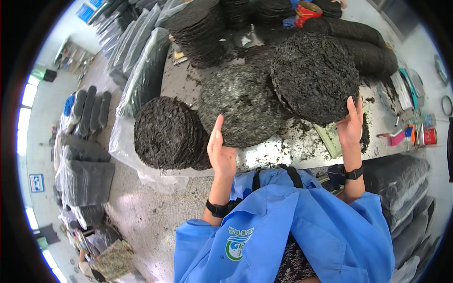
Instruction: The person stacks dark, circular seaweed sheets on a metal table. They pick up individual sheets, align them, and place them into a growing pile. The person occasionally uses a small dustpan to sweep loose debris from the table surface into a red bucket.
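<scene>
Three groups of round, dark dried seaweed sheets lie across the worktable before me. My left hand point(222, 152) is raised with its palm turned inward and its fingers apart, beside the lower left edge of the greyish middle disc point(242, 106). To its left sits a stack of dark seaweed discs point(166, 134). At the right, my right hand point(350, 123) is upright, its fingers against the lower right rim of a thick dark seaweed disc stack point(315, 78). Its fingers are not closed round the rim. A pale green flat piece point(329, 139) lies under that stack, strewn with crumbs.
Tall seaweed stacks point(200, 32) and a red tin point(306, 13) stand at the back. Plastic-wrapped bundles point(143, 74) line the left side. Lying rolls of discs point(368, 55), a teal container point(412, 88) and a pink brush-like item point(396, 138) are at the right. A person works at the lower left.
</scene>
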